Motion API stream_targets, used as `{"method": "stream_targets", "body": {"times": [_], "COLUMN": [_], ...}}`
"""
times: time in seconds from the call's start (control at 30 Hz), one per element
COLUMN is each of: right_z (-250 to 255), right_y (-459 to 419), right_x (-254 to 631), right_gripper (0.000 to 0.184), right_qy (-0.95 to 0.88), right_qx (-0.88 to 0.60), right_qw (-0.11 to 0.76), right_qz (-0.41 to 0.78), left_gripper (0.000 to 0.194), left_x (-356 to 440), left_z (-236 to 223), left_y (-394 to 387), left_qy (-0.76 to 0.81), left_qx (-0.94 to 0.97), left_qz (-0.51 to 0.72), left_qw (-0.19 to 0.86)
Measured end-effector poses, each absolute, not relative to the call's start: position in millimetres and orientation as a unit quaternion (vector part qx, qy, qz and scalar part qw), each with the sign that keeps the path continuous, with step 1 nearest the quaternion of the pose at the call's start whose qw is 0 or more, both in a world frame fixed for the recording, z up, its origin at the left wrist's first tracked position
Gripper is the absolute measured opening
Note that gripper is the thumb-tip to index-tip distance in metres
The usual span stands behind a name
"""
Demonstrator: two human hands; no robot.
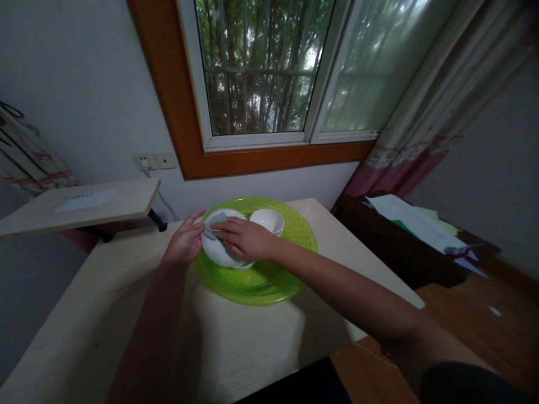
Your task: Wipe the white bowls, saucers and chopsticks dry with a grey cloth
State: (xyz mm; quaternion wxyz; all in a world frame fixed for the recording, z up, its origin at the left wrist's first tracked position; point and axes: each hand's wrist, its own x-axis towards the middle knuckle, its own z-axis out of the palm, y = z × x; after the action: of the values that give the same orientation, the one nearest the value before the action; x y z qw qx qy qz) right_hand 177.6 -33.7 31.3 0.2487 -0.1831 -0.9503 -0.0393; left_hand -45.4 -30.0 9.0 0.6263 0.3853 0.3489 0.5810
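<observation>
My left hand [186, 240] grips the left rim of a round white plate [223, 252], its thumb and fingers at the edge. The plate is tilted above a large round green plastic tray [269, 297]. My right hand [248, 237] presses a grey-blue cloth [214, 225] against the plate's upper face, fingers bent over it. On the tray, just right of the plate, a white bowl [268, 219] stands upright, partly behind my right wrist. Part of another white dish [244, 266] peeks out under the plate; the rest of it is hidden.
The tray rests on a pale wooden table [236, 342] below a window [269, 73]. A small raised wooden shelf [84, 205] with a paper on it stands at the left, near wall sockets [154, 161]. Papers [416, 221] lie on a dark cabinet [391, 235] at the right.
</observation>
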Motion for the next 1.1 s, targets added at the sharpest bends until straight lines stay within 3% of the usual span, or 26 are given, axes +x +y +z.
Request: {"method": "stream_targets", "body": {"times": [0.3, 0.57, 0.87, 1.1], "right_z": [23, 33, 31, 35], "right_y": [0, -26, 7, -13], "right_x": [188, 173, 191, 180], "right_gripper": [0.045, 0.042, 0.04, 0.04], "right_qy": [-0.891, -0.935, -0.876, -0.914], "right_qx": [-0.341, -0.211, -0.378, -0.259], "right_qw": [0.297, 0.283, 0.299, 0.313], "right_qz": [-0.04, -0.018, -0.016, -0.016], "left_gripper": [0.073, 0.066, 0.062, 0.059], "left_x": [-45, -45, -42, -45], "left_z": [13, 13, 17, 12], "left_y": [-34, -32, -36, -32], "left_qy": [0.362, 0.354, 0.365, 0.337], "left_qx": [0.398, 0.397, 0.39, 0.38], "left_qz": [0.58, 0.578, 0.578, 0.576], "left_qw": [0.612, 0.619, 0.617, 0.641]}}
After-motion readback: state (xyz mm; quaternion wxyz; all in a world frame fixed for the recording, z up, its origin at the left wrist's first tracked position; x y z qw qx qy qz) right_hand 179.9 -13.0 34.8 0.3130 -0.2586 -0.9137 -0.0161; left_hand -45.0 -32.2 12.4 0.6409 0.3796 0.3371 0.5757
